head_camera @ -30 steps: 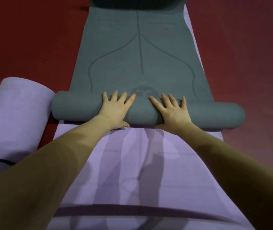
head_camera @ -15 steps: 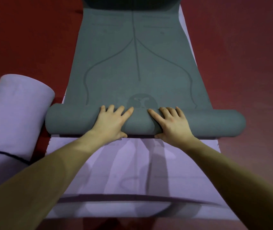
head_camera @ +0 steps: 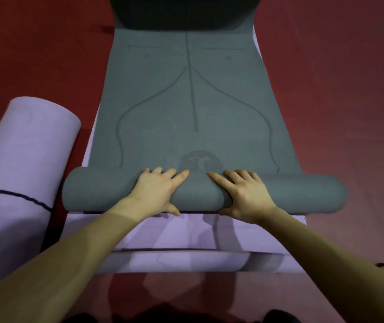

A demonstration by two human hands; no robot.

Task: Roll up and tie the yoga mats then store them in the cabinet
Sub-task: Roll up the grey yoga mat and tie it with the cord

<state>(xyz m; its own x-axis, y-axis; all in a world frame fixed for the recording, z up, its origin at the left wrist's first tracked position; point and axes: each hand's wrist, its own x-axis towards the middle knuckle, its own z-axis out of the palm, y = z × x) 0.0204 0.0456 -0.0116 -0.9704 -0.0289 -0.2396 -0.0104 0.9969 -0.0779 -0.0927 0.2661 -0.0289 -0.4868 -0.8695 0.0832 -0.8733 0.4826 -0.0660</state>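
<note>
A dark red floor (head_camera: 338,89) fills the view, dimly lit, with shadows of the arms falling toward the viewer. Three yoga mats show. A grey yoga mat (head_camera: 193,101), printed with a centre line, two curved guide lines and a round emblem, lies lengthwise away from the viewer; its near end is wound into a thick roll (head_camera: 303,194) that lies crosswise. It rests on top of a flat lilac mat (head_camera: 186,234), which sticks out at the near end and shows as a thin strip along both long edges. To the left, just beside the grey roll's end, lies a rolled lilac mat (head_camera: 23,164), already bound by a dark cord (head_camera: 18,197) around it.

Two bare hands are on the grey roll, near its middle and close to each other. The left hand (head_camera: 156,192) lies over the top of the roll with fingers spread and bent over its curve, thumb down at the near side. The right hand (head_camera: 244,194) mirrors it, fingers draped over the roll's far side, thumb low against the near face. Both press on the roll rather than close around it. A dark band (head_camera: 186,12) crosses the grey mat's far end.
</note>
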